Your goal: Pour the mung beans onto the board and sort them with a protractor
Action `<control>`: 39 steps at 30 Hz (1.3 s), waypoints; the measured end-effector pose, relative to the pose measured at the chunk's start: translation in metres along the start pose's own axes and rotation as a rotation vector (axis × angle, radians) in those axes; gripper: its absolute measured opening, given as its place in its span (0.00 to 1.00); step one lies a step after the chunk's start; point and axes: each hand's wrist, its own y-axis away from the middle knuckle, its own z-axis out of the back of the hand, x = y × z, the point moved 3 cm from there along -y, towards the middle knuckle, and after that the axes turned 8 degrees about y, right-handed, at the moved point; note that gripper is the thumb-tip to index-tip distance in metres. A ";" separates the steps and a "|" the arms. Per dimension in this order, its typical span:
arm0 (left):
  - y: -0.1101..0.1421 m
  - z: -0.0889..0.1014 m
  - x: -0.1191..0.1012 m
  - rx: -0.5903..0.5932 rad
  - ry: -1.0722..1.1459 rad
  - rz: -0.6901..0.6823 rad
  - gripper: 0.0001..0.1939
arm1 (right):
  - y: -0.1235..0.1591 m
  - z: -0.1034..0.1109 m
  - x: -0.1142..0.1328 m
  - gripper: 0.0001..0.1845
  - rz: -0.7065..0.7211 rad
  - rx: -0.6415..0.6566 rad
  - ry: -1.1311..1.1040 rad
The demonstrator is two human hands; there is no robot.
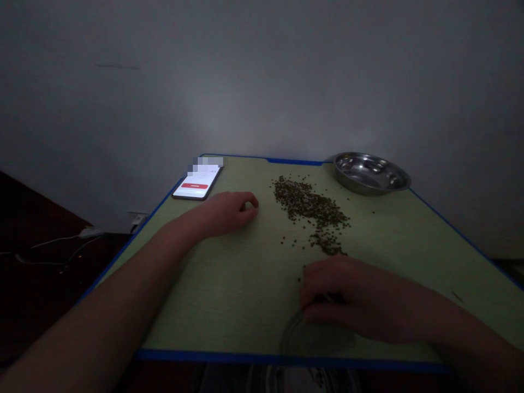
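Observation:
My left hand [224, 213] rests on the green table top [229, 284], fingers curled in a loose pinch, just left of a heap of small dark-green beans [311, 210]. Whether anything is between its fingertips is too small to tell. My right hand [347, 297] lies palm down near the front edge, fingers bent together, just below the near end of the bean heap. Its fingers hover over the rim of a faint round clear dish or lid [317, 341].
A steel bowl [370, 173] stands at the table's far right corner. A lit phone [197, 184] lies at the far left edge. The table has a blue rim [266, 358]. A wall stands close behind. Cables [77, 240] lie on the dark floor at left.

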 end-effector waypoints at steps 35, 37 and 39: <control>-0.002 0.000 0.004 -0.004 -0.011 -0.011 0.22 | 0.014 0.013 -0.024 0.10 -0.162 0.092 0.030; -0.002 0.000 0.004 -0.006 -0.013 -0.013 0.22 | 0.015 0.014 -0.023 0.10 -0.165 0.101 0.014; -0.003 0.000 0.005 -0.008 -0.015 -0.016 0.22 | 0.016 0.014 -0.021 0.10 -0.167 0.105 -0.001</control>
